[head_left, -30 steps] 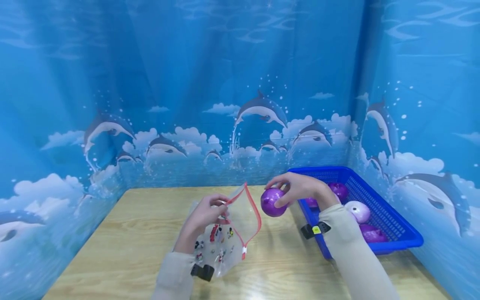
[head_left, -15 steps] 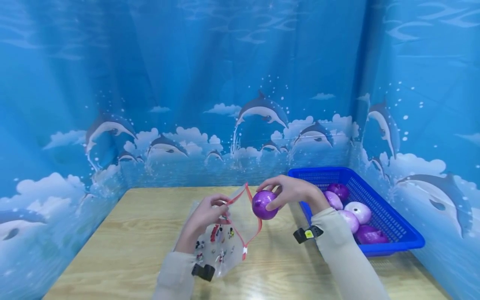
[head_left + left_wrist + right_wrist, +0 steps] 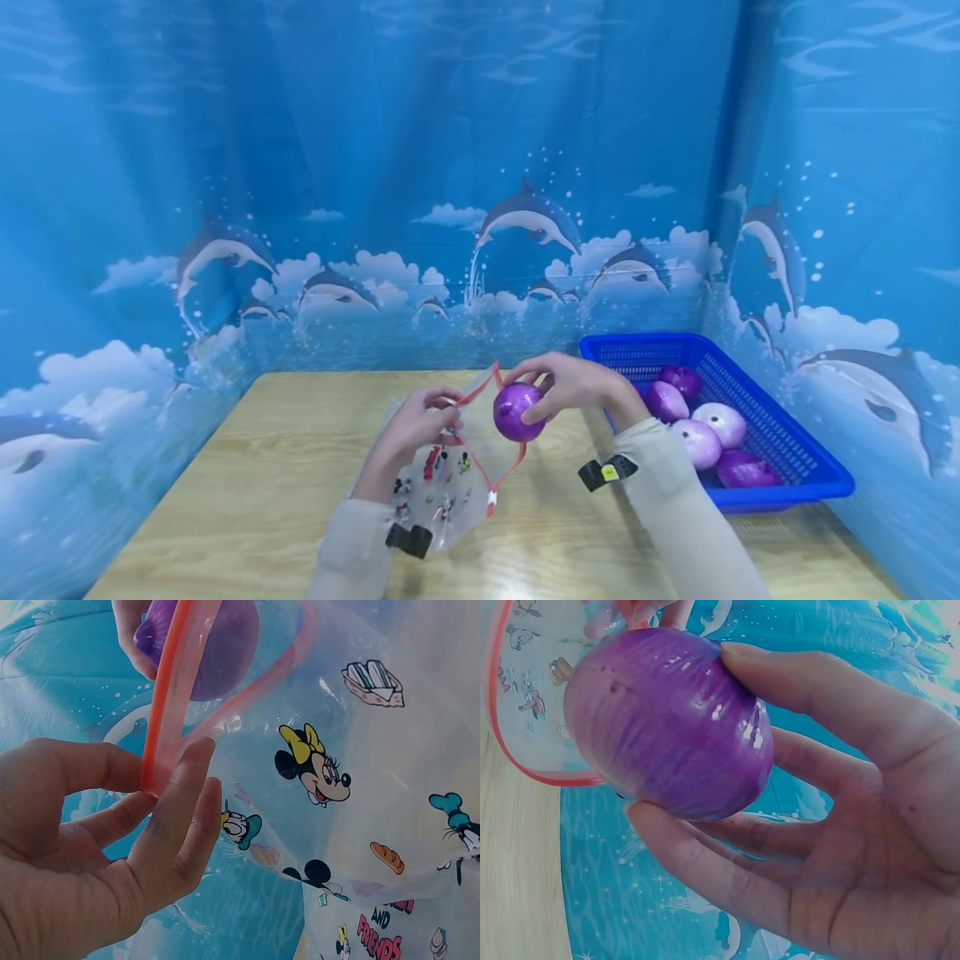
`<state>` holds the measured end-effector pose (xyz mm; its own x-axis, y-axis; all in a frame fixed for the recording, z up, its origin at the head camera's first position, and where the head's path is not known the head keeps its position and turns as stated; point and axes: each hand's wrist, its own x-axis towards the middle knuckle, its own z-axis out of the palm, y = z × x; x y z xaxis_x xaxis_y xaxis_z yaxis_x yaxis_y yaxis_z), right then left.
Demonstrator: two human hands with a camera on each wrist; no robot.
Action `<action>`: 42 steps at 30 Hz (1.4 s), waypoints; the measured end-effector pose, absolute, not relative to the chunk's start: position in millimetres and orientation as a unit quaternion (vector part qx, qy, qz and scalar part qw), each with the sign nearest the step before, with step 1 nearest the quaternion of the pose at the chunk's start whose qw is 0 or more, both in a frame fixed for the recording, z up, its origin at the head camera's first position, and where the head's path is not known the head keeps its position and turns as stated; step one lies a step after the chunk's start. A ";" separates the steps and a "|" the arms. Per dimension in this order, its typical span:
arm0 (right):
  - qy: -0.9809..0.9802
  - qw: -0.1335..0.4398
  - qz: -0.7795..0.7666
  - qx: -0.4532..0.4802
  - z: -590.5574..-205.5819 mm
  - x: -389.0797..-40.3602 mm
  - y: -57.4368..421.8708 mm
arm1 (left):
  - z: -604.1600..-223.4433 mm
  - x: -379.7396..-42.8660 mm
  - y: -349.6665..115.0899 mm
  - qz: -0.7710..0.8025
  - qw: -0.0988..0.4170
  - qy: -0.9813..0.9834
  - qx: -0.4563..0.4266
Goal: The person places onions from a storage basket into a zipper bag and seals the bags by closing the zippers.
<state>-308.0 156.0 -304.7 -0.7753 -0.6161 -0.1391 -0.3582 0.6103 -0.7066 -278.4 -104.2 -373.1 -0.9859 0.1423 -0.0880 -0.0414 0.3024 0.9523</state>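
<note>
My right hand [image 3: 573, 387] grips a shiny purple onion [image 3: 517, 412] between thumb and fingers, right at the mouth of a clear zip bag [image 3: 468, 487]. The bag has a red zip edge and cartoon prints, and its mouth gapes toward the onion. My left hand [image 3: 420, 425] pinches the red zip edge [image 3: 166, 712] at the left side of the mouth, as the left wrist view shows up close. In the right wrist view the onion [image 3: 667, 727] overlaps part of the red rim.
A blue plastic basket [image 3: 813, 479] stands at the right of the wooden table [image 3: 285, 467]. Several purple and whitish onions [image 3: 697, 442] lie in it. A dolphin-patterned curtain [image 3: 420, 167] hangs behind the table and along its sides.
My right hand has carried the onion leftward from beside the basket to the bag's mouth. More onions in the basket now show. The left hand keeps its hold on the bag.
</note>
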 end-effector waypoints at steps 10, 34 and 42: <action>0.877 0.180 -0.348 -0.280 -308.5 -306.3 148.9 | -374.9 -280.0 -104.2 0.584 0.075 0.808 0.029; 0.882 0.166 -0.341 -0.278 -310.2 -306.9 134.3 | -361.2 -272.7 -111.0 0.615 0.028 0.788 0.011; 0.873 0.183 -0.354 -0.282 -311.2 -308.8 134.0 | -359.3 -272.9 -113.7 0.628 0.008 0.778 0.012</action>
<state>-308.8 134.0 -311.2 -0.7739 -0.6220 -0.1188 -0.3635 0.5899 -0.7210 -272.9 -113.7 -359.3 -0.9996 0.0276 0.0026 0.0084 0.2108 0.9775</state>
